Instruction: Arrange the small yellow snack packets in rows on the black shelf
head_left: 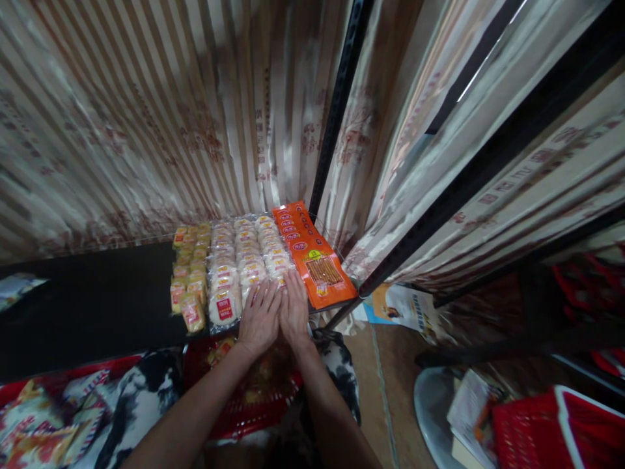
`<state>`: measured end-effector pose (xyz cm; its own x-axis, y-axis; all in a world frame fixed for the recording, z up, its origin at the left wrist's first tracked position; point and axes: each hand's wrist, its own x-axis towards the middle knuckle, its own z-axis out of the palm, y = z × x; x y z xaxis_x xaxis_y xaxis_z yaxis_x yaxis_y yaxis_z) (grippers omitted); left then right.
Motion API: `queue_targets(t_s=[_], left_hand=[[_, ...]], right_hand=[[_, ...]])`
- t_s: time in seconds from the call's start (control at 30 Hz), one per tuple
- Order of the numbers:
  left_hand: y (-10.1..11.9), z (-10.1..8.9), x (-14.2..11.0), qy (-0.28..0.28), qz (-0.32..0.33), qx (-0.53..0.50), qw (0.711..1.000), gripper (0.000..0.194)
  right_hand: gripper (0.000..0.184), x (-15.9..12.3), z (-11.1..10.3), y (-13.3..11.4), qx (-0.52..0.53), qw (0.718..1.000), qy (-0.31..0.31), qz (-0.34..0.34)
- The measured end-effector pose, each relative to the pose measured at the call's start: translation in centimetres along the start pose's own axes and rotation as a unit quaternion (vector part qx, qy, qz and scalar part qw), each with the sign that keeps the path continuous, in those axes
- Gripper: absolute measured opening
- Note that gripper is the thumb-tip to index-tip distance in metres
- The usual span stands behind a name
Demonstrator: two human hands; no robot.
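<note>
Forearms (208, 398), round white snacks (250, 253), clear-wrapped, red-labelled

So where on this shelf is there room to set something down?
The bare patch is the shelf's left stretch, between the packet at far left and the yellow packs, with the curtain behind. The right end is crowded: yellow, white packs, then orange packs, with left hand and right hand at the whites' front.
</note>
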<state>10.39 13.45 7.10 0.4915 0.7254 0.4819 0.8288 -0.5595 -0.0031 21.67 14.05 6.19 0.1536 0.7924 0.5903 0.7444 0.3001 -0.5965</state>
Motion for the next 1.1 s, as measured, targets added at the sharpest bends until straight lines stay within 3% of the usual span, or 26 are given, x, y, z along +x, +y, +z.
queue_targets(t_s=[0.3,0.9,1.1], left_hand=[[-0.14,0.13,0.27,0.008,-0.007,0.001,1.0,0.042],[-0.43,0.63,0.25,0.016,0.003,0.016,1.0,0.044],[-0.47,0.88,0.16,0.02,-0.002,0.021,1.0,0.044]], right_hand=[[0.043,0.14,0.21,0.64,-0.013,1.0,-0.023,-0.016],[0.043,-0.25,0.87,0.68,-0.055,0.998,0.014,-0.022],[0.042,-0.14,0.9,0.55,-0.069,0.997,0.0,-0.018]])
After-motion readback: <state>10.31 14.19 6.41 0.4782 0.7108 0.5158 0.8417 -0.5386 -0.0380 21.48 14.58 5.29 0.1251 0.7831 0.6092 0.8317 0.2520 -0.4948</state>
